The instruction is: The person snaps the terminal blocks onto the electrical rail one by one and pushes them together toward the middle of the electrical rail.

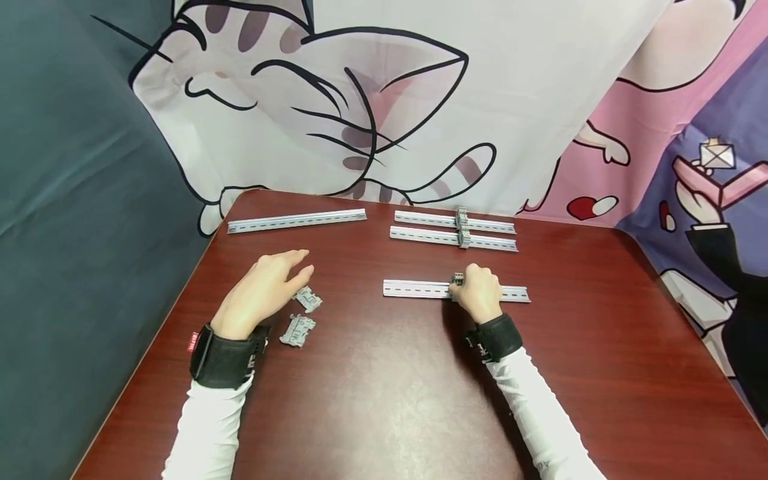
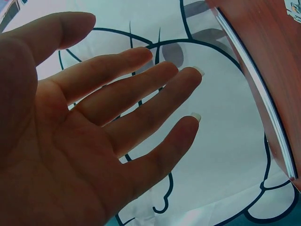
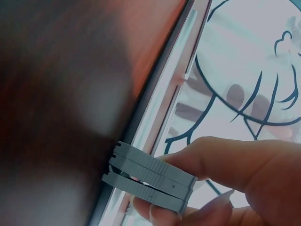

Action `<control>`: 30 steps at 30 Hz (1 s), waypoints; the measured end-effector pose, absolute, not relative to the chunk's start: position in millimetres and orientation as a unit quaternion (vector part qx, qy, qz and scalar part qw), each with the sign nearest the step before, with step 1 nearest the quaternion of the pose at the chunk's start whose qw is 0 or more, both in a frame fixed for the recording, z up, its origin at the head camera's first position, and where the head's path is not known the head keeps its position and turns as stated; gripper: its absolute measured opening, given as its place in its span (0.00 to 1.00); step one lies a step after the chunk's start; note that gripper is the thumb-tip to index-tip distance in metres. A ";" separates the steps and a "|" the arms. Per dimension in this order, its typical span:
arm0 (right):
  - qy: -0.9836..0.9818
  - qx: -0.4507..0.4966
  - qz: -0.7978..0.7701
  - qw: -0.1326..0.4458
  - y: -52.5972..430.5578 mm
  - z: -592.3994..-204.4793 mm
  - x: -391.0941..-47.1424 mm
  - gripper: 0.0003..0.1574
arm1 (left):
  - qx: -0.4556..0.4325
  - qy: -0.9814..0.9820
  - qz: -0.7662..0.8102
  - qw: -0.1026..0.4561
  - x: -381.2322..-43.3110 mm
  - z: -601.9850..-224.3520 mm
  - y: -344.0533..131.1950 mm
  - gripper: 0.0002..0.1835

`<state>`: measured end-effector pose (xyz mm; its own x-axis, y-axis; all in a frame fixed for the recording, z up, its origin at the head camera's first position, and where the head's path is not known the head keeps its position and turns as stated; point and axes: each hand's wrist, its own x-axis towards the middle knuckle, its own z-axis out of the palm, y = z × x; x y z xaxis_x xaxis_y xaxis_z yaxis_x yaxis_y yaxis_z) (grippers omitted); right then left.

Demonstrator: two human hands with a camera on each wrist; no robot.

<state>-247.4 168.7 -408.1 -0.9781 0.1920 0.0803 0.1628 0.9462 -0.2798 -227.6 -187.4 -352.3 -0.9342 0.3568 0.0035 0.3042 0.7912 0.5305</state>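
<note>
My right hand pinches a pair of grey terminal blocks between thumb and fingers, at the slotted metal DIN rail nearest me. In the right wrist view the two blocks sit side by side across the rail, with a narrow gap between them. My left hand hovers over the left of the table, fingers spread and relaxed, holding nothing. Just beside its thumb lies a loose grey terminal block, and another terminal block lies flat closer to me.
Behind the right hand, two parallel rails, a far rail and a nearer rail, carry grey blocks across them. A single bare rail lies at the back left. A cat-print cloth hangs along the table's back edge.
</note>
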 end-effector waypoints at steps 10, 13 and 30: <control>-0.984 -0.093 0.140 0.055 179.9 -410.3 -270.6 0.18 | 0.175 0.944 0.277 0.042 -228.1 -353.0 -189.9 0.26; -0.984 -0.095 0.141 0.055 183.8 -411.1 -276.4 0.18 | 0.174 0.944 0.277 0.043 -229.2 -353.7 -189.7 0.26; -0.982 -0.118 0.143 0.043 194.7 -412.2 -309.6 0.16 | 0.172 0.948 0.255 0.083 -236.8 -366.7 -192.6 0.26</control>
